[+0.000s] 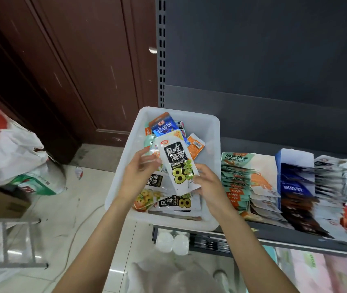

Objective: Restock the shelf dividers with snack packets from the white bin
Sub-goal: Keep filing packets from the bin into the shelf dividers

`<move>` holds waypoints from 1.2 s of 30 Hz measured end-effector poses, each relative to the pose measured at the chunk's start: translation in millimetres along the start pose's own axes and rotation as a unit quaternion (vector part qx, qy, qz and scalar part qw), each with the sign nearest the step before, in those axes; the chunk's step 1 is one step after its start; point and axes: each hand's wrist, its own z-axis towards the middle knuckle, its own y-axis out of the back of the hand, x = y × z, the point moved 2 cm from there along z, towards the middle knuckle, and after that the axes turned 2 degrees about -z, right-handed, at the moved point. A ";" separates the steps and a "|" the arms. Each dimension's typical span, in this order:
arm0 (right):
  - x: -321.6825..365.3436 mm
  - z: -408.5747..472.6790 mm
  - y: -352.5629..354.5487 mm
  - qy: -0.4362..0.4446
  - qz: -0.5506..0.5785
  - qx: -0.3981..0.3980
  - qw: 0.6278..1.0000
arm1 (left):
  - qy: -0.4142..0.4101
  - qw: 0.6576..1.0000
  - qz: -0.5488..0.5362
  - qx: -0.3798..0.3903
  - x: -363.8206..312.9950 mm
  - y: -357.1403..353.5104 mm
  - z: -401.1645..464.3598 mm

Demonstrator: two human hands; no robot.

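A white bin (208,132) sits on the left end of the shelf and holds several snack packets. Above it, both hands hold a white kelp packet (178,160) with black lettering and a big yellow 8. My right hand (207,183) pinches its lower right corner. My left hand (141,174) touches its left edge with loosely curled fingers. More kelp packets (176,203), a blue packet (164,126) and an orange packet (196,145) lie in the bin. To the right, the shelf dividers hold rows of green-and-orange packets (235,178), dark blue packets (295,187) and white packets (333,178).
A brown wooden door (66,66) stands at the left behind the bin. White sacks (20,157) and a cardboard box (1,205) rest on the tiled floor at the left. A metal rack (9,244) stands at the lower left. A lower shelf (210,243) holds white items.
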 end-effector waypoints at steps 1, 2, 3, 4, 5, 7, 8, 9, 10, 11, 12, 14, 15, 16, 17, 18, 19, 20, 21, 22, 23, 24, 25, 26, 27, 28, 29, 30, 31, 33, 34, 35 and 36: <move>2.9 -6.7 3.2 -0.016 0.040 0.012 0.999 | 0.046 0.998 -0.037 0.036 -4.1 -8.2 -3.8; 5.9 -12.5 6.5 -0.021 0.065 0.022 0.997 | 0.060 0.995 -0.055 0.065 -9.1 -17.5 -8.2; 9.2 -17.6 10.8 -0.014 0.076 0.030 0.997 | 0.043 0.994 -0.051 0.083 -15.3 -26.9 -11.8; 12.2 -21.6 17.0 0.001 0.071 0.028 0.997 | 0.010 0.995 -0.035 0.091 -23.0 -36.3 -15.2; 15.6 -25.8 25.3 0.026 0.051 0.012 0.998 | -0.027 0.995 -0.013 0.096 -30.9 -45.6 -18.0; 24.6 -35.2 48.5 0.113 -0.019 -0.067 0.991 | -0.100 0.987 0.044 0.122 -45.8 -65.1 -22.2; 31.0 -41.3 63.7 0.170 -0.066 -0.115 0.977 | -0.140 0.976 0.088 0.142 -52.8 -76.0 -23.9; 37.8 -48.1 80.1 0.226 -0.133 -0.155 0.952 | -0.184 0.960 0.134 0.162 -60.0 -87.8 -26.2; 43.4 -54.9 97.9 0.269 -0.220 -0.185 0.919 | -0.228 0.941 0.176 0.178 -66.8 -100.8 -29.3; 46.6 -61.2 117.0 0.293 -0.306 -0.206 0.882 | -0.269 0.920 0.211 0.190 -72.7 -114.6 -32.4; 48.3 -66.7 137.5 0.300 -0.372 -0.220 0.850 | -0.308 0.898 0.243 0.198 -78.1 -129.1 -36.1; 46.8 -76.5 178.1 0.309 -0.431 -0.237 0.814 | -0.378 0.856 0.291 0.199 -85.9 -158.2 -43.2; 44.0 -82.7 195.2 0.309 -0.425 -0.233 0.818 | -0.404 0.842 0.298 0.197 -88.8 -172.6 -47.2; 40.0 -88.6 210.4 0.303 -0.405 -0.223 0.833 | -0.422 0.834 0.297 0.195 -91.7 -186.5 -51.1; 35.7 -94.9 224.9 0.295 -0.384 -0.220 0.847 | -0.436 0.829 0.289 0.196 -95.2 -201.0 -55.2; 31.1 -100.9 238.9 0.287 -0.363 -0.228 0.857 | -0.446 0.828 0.276 0.201 -99.1 -216.0 -59.0; 26.5 -107.4 251.5 0.277 -0.335 -0.242 0.868 | -0.452 0.828 0.259 0.207 -102.7 -230.9 -62.3; 21.3 -113.5 264.5 0.268 -0.297 -0.256 0.880 | -0.454 0.831 0.242 0.212 -106.6 -246.1 -65.6; 15.6 -119.0 278.2 0.266 -0.265 -0.274 0.886 | -0.453 0.835 0.225 0.217 -110.1 -260.8 -67.6; 9.8 -124.1 292.4 0.270 -0.238 -0.297 0.884 | -0.450 0.839 0.209 0.223 -113.3 -275.1 -68.7; 4.4 -128.5 307.3 0.272 -0.218 -0.320 0.881 | -0.446 0.843 0.197 0.228 -116.0 -289.4 -68.8; -0.1 -132.1 322.2 0.271 -0.194 -0.338 0.880 | -0.447 0.843 0.194 0.229 -118.0 -303.3 -68.0; -2.5 -134.0 336.8 0.267 -0.177 -0.355 0.878 | -0.450 0.842 0.196 0.225 -119.9 -317.0 -66.0; -3.3 -134.1 350.8 0.263 -0.176 -0.369 0.874 | -0.450 0.842 0.199 0.221 -121.6 -330.5 -63.5; -1.6 -132.9 363.3 0.260 -0.188 -0.380 0.867 | -0.447 0.845 0.199 0.217 -123.7 -342.6 -60.2; 0.6 -129.8 375.5 0.258 -0.197 -0.385 0.864 | -0.441 0.850 0.197 0.212 -125.8 -353.0 -56.4; 4.2 -126.0 385.9 0.261 -0.207 -0.383 0.862 | -0.436 0.854 0.197 0.203 -127.4 -361.9 -52.0; 9.3 -121.8 394.3 0.270 -0.224 -0.376 0.858 | -0.430 0.858 0.202 0.194 -127.8 -369.1 -47.3; 13.4 -116.7 400.8 0.277 -0.245 -0.366 0.854 | -0.423 0.861 0.211 0.188 -126.9 -374.6 -42.5; 15.8 -104.6 408.3 0.281 -0.274 -0.339 0.855 | -0.403 0.864 0.236 0.187 -121.6 -380.8 -34.4; 14.7 -98.3 409.8 0.278 -0.286 -0.329 0.856 | -0.390 0.865 0.250 0.192 -117.7 -381.9 -32.1; 13.1 -91.9 410.1 0.278 -0.300 -0.323 0.853 | -0.379 0.866 0.262 0.195 -113.5 -382.2 -30.8; 11.3 -85.4 409.1 0.284 -0.317 -0.317 0.847 | -0.370 0.866 0.272 0.197 -109.5 -382.1 -30.6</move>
